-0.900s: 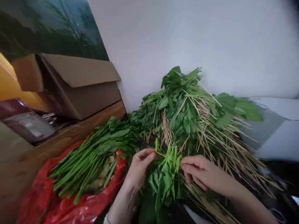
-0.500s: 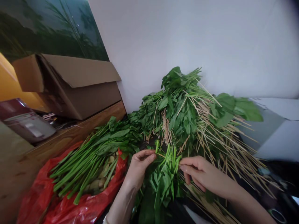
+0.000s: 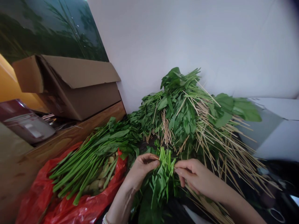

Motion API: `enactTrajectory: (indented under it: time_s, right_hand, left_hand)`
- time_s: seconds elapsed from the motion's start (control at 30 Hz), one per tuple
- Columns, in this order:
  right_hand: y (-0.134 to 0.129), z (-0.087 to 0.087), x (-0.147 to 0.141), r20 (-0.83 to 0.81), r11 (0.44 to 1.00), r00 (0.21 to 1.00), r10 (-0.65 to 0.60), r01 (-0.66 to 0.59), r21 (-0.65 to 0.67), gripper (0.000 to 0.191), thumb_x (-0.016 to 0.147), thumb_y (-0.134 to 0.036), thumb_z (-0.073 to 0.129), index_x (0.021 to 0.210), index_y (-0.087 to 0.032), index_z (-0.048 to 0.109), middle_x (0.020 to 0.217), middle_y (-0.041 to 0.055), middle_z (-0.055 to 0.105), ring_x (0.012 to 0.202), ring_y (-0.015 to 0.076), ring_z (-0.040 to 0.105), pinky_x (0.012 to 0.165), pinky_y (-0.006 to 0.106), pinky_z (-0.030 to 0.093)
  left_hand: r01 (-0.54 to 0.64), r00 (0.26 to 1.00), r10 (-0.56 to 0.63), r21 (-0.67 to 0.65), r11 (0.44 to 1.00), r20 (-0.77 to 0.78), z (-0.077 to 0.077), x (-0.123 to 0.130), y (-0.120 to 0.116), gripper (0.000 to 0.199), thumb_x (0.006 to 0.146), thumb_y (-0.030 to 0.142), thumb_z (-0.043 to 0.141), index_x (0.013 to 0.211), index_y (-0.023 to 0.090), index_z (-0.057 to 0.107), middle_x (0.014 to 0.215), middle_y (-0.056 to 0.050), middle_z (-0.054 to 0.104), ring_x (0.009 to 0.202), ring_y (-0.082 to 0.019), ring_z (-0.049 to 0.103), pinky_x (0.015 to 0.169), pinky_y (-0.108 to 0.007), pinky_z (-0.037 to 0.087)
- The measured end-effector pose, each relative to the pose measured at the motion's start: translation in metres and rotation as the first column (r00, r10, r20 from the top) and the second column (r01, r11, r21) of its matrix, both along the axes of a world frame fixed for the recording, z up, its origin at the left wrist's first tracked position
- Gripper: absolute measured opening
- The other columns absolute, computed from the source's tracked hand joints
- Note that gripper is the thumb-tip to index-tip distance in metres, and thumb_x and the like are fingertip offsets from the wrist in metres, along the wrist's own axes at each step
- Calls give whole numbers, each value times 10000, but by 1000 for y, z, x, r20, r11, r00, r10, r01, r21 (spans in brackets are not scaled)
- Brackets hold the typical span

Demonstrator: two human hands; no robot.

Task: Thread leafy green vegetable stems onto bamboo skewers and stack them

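Observation:
A small bunch of leafy greens [image 3: 161, 180] hangs between my hands, cut stems upward and leaves drooping. Their stems stand side by side across a thin bamboo skewer, mostly hidden by stems and fingers. At the bunch's left edge, my left hand [image 3: 142, 169] pinches the skewer between thumb and fingers. My right hand [image 3: 195, 174] pinches the greens at the right edge; whether it also grips the skewer's end, I cannot tell. Beyond my hands lies a heap of skewered greens [image 3: 184, 115], with many bare skewer ends [image 3: 224, 143] fanning out to the right.
On the left, a red plastic bag [image 3: 37, 189] holds long-stemmed greens [image 3: 79, 171] and pale pieces. Behind it, an open cardboard box [image 3: 93, 96] and a jar-like container [image 3: 28, 124] sit on a wooden surface [image 3: 112, 113]. More skewers [image 3: 210, 205] lie below my right hand. A white wall rises behind.
My hands have moved closer together and slightly lower. Between them, the upright stems now stand more tightly bunched. The heap and the bag look unchanged.

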State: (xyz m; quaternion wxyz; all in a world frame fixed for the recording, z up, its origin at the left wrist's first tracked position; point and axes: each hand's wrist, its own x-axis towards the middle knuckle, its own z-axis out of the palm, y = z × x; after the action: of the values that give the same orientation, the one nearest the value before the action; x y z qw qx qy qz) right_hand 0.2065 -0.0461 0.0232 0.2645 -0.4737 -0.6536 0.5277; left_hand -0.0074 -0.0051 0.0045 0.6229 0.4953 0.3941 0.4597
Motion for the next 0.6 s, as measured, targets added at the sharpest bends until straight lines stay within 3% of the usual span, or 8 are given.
enactTrajectory:
  time_s: [0.13, 0.23, 0.43, 0.6]
  right_hand:
    - [0, -2, -1, -40, 1000, 999, 13, -13, 1, 276, 923, -292, 415, 700, -179, 534, 608, -35, 614, 316, 16, 380, 346, 149, 254]
    - [1, -1, -1, -45, 1000, 999, 12, -12, -7, 254, 922, -298, 414, 754, -180, 564, 614, -32, 611, 322, 24, 394, 348, 155, 259]
    - [3, 10, 11, 115, 991, 990, -80, 66, 119, 293, 923, -305, 418, 747, -177, 613, 643, -5, 620, 395, 45, 416, 400, 172, 308]
    - [8, 9, 20, 94, 958, 979, -180, 153, 241, 268, 922, -322, 422, 877, -187, 648, 641, -10, 614, 422, 72, 415, 425, 197, 320]
  left_hand:
    - [206, 978, -203, 80, 975, -45, -1, 0, 0, 358, 661, 343, 806, 976, 187, 740, 874, -27, 722, 824, -148, 614, 795, -231, 445]
    - [283, 953, -267, 110, 953, -142, -1, 0, 0, 268, 704, 310, 776, 931, 169, 754, 823, -32, 729, 794, -159, 624, 780, -242, 452]
    - [-51, 991, 62, 100, 994, -117, 5, -8, 6, 266, 657, 346, 802, 853, 173, 755, 811, -15, 734, 755, -146, 630, 753, -221, 460]
    - [-225, 972, 226, 26, 974, -64, -6, -14, 11, 502, 735, 576, 657, 1031, 176, 718, 988, -76, 734, 925, -232, 653, 877, -322, 467]
